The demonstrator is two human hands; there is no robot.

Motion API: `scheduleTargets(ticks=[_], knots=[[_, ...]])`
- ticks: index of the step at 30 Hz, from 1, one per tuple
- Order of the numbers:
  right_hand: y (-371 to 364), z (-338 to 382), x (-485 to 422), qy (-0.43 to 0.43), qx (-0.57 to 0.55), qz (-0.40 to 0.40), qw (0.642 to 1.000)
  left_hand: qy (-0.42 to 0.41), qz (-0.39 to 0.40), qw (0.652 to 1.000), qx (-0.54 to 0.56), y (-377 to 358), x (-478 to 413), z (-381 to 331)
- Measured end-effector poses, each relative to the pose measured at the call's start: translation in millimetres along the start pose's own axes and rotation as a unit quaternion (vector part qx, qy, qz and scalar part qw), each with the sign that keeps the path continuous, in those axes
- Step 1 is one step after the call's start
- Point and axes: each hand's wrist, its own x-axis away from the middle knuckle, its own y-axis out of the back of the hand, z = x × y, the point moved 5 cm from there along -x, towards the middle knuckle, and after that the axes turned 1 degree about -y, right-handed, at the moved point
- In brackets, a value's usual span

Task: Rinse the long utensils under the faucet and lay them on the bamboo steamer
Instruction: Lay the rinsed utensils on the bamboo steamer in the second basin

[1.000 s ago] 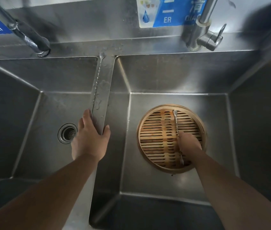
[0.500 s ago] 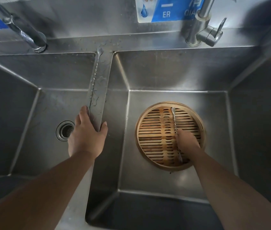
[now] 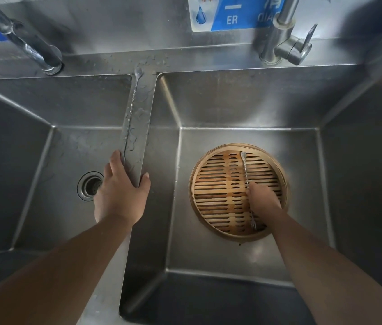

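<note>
Seen from above: a double stainless-steel sink (image 3: 251, 102) with two bare forearms reaching in

Step in hand, as judged: laying one rinsed utensil down. Right hand (image 3: 263, 202) low over the bamboo steamer (image 3: 208, 195) on the floor of the right basin, fingers (image 3: 255, 191) closed around the middle of a long twisted-stem fork (image 3: 246, 177). Small spoon-like end pointing away toward the far rim, tines at the near rim; resting on the slats or just above them, cannot tell

Left hand (image 3: 119, 195) flat on the ridge between the basins, fingers (image 3: 116, 160) spread and grasping nothing, index tip touching the near end of a second long utensil (image 3: 131, 109) lying lengthwise along the ridge among water droplets, spoon end toward the back ledge

Next move, as judged: letting go of the fork so it sits steady across the slats, then pinching the thin wet stem off the smooth ridge, likely slippery, and carrying it under a faucet

Steamer round, pale bamboo, rim a bent hoop, base of parallel slats with gaps. Utensils slim, shiny metal, spiral-twisted stems. Sink brushed steel, dull grey, sharp folded corners; round strainer drain (image 3: 90, 185) in the left basin. Two chrome faucets (image 3: 286, 43) at the back, no water seen running
</note>
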Motion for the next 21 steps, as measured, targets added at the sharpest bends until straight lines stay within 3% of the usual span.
scheduleTargets(ticks=[21], knots=[[-4, -10, 3, -0.024, -0.098, -0.019, 0.995, -0.004, -0.008, 1.0, -0.001, -1, 0, 1]])
